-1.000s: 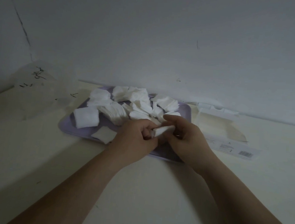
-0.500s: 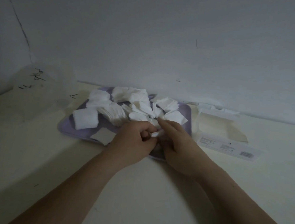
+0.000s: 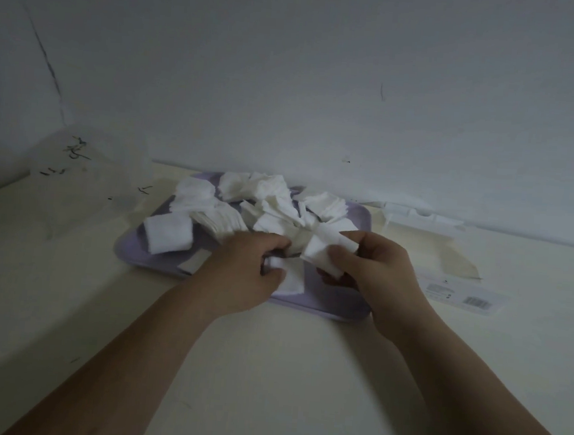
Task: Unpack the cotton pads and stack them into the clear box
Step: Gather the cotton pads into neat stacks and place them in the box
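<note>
Several white cotton pads [image 3: 266, 202] lie heaped on a lilac tray [image 3: 361, 216] against the wall. Over the tray's near edge, my left hand [image 3: 243, 269] grips a few pads [image 3: 291, 281] at its fingertips. My right hand [image 3: 377, 269] pinches a small bunch of pads [image 3: 324, 251] between thumb and fingers. The two hands are close together, a little apart. A square stack of pads [image 3: 167, 233] lies at the tray's left end. The clear box [image 3: 426, 218] stands at the back right with its lid part open.
A crumpled clear plastic bag [image 3: 82, 180] with dark print lies at the back left. A flat white label with a barcode [image 3: 461, 296] lies right of the tray. The cream tabletop [image 3: 283, 371] stretches toward me under my forearms.
My hands held one compact stack together a second ago. They have since drawn apart, each now with its own pads, the right hand shifted rightward.
</note>
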Demonstrator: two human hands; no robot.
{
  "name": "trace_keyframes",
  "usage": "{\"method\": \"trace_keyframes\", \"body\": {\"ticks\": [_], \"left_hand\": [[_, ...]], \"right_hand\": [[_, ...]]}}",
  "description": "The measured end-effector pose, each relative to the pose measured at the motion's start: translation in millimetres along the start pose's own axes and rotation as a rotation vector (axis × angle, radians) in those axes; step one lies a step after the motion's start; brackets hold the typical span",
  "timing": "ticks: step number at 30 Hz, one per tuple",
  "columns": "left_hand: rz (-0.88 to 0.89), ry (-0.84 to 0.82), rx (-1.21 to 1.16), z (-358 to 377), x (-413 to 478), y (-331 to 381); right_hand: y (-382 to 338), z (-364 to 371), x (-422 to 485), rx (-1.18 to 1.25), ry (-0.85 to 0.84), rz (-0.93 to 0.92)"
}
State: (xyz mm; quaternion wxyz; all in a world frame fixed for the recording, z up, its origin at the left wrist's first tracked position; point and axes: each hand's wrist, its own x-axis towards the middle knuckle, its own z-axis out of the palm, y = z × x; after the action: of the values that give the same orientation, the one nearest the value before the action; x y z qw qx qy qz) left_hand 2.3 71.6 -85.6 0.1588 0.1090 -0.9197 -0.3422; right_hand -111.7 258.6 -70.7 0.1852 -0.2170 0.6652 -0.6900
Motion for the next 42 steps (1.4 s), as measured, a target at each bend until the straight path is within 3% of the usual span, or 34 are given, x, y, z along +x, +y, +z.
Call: {"method": "trace_keyframes", "body": {"ticks": [5, 9, 13, 15, 17, 42], "left_hand": [[-0.116, -0.131, -0.09, -3, 0, 1], [-0.148, -0.114, -0.091, -6, -2, 7], [-0.195, 0.014, -0.458, -12, -1, 16], [-0.203, 0.021, -0.706, -16, 2, 18], [-0.196, 0.003, -0.801, -15, 2, 20], [-0.168, 0.226, -0.679, -1, -3, 29]], "right_hand": [[1, 0, 0, 0.008, 0.036, 0.008], [4, -1, 1, -0.012, 0.053, 0.0], [6, -1, 1, -0.062, 0.067, -0.03], [5, -1, 0, -0.069, 0.054, -0.034], [3, 0, -2, -0.034, 0.018, -0.023], [-1, 5, -6, 0.09, -0.155, 0.014]]}}
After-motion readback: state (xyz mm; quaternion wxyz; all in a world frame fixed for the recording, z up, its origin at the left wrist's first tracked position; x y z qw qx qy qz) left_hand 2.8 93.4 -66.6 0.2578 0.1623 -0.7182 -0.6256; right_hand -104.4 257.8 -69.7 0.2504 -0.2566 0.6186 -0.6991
